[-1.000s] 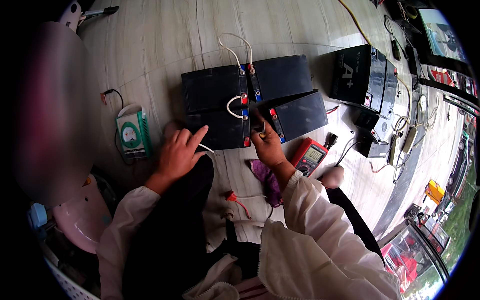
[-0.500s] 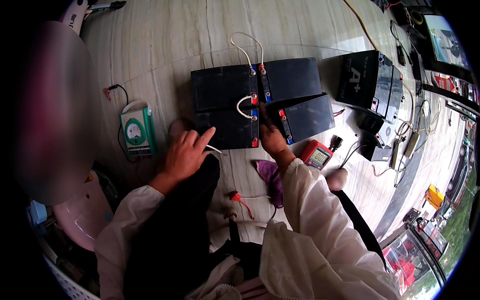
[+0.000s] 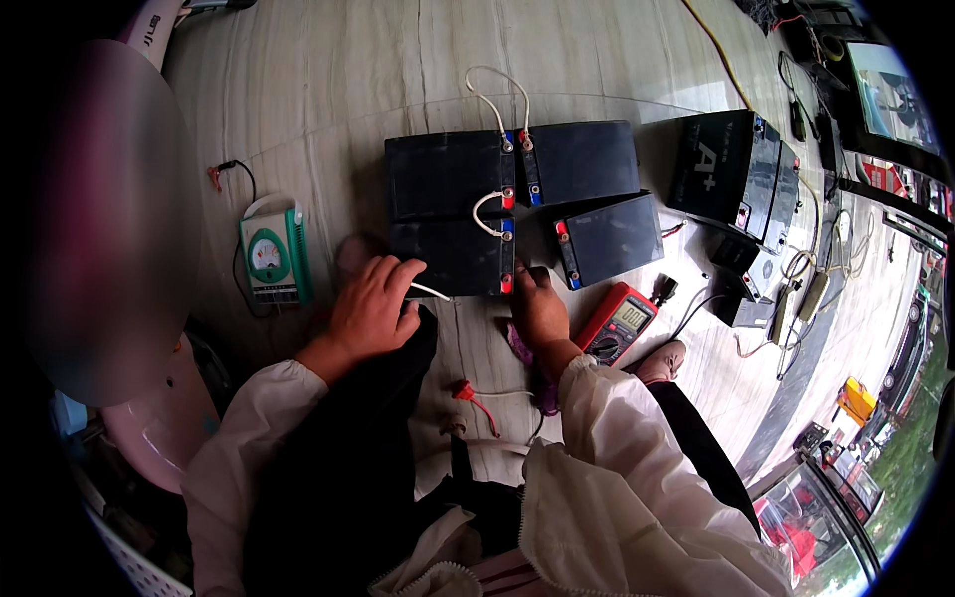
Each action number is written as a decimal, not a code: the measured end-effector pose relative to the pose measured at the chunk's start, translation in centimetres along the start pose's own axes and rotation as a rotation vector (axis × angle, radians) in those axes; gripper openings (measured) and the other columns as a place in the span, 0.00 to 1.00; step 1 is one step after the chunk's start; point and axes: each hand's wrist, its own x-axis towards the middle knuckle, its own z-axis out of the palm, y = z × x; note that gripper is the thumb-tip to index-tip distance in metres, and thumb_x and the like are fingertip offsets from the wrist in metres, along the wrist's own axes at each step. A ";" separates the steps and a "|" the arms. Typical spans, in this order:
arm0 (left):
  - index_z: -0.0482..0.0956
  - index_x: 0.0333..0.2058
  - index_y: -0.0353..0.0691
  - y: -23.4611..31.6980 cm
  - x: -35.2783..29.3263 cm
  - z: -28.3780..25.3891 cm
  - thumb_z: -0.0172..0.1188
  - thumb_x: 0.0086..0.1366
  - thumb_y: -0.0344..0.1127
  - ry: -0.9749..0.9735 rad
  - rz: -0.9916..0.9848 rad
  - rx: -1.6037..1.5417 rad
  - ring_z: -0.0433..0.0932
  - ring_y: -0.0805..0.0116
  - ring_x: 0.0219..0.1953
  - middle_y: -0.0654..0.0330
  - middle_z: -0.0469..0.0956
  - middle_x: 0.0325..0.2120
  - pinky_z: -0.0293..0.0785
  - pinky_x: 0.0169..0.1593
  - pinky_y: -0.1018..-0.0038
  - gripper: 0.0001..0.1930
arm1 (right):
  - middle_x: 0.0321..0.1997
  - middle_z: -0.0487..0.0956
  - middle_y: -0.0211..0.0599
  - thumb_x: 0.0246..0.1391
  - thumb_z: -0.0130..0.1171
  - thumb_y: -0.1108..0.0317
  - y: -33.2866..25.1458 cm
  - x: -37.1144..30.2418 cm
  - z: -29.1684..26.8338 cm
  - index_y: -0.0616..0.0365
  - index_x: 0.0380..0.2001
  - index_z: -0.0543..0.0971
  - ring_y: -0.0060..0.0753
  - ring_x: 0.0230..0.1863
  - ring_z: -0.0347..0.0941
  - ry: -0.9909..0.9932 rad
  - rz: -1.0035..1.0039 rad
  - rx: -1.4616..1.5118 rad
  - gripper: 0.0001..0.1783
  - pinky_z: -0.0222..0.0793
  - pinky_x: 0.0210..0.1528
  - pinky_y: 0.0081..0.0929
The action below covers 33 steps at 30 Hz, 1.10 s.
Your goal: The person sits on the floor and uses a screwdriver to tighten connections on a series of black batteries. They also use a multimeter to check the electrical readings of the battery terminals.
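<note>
Several black batteries lie grouped on the floor: a far-left battery (image 3: 443, 171), a far-right battery (image 3: 587, 159), a near-left battery (image 3: 448, 257) and a slanted near-right battery (image 3: 617, 237), set apart by a gap. A white jumper wire (image 3: 481, 204) links the two left ones; a looped wire (image 3: 497, 85) joins the far pair. My left hand (image 3: 370, 310) is closed on a white wire (image 3: 430, 292) beside the near-left battery. My right hand (image 3: 542, 310), fingers apart and partly shaded, is at that battery's end, by its red terminal.
A red multimeter (image 3: 617, 323) lies right of my right hand. A green-and-white meter (image 3: 271, 257) stands at left. Larger batteries (image 3: 731, 174) and tangled cables (image 3: 811, 289) are at right. Red clip leads (image 3: 468, 393) and purple cloth (image 3: 519, 343) lie nearer me.
My right hand has drawn back toward me out of the gap between the near batteries. My left forefinger has curled in. The multimeter has shifted slightly toward me and left.
</note>
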 end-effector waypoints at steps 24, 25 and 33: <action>0.77 0.42 0.38 1.1 5.0 -0.4 0.53 0.71 0.28 0.002 -0.216 -0.486 0.69 0.76 0.29 0.64 0.72 0.27 0.69 0.36 0.76 0.05 | 0.23 0.75 0.36 0.57 0.55 0.72 3.2 -5.3 -10.3 0.62 0.44 0.80 0.29 0.23 0.74 0.583 0.205 0.356 0.13 0.69 0.27 0.29; 0.75 0.41 0.38 0.3 4.9 0.4 0.53 0.71 0.28 0.063 -0.309 -0.485 0.68 0.76 0.30 0.64 0.71 0.27 0.68 0.36 0.75 0.04 | 0.21 0.73 0.34 0.59 0.52 0.72 6.1 -3.9 -12.2 0.63 0.46 0.80 0.25 0.22 0.72 0.690 0.240 0.328 0.14 0.68 0.25 0.27; 0.70 0.38 0.35 -0.7 3.2 1.0 0.59 0.70 0.33 0.036 -0.483 -0.471 0.69 0.74 0.31 0.61 0.71 0.28 0.69 0.37 0.73 0.09 | 0.19 0.70 0.35 0.61 0.49 0.63 10.6 2.6 -15.7 0.59 0.29 0.72 0.30 0.16 0.66 0.336 0.590 1.082 0.12 0.63 0.15 0.30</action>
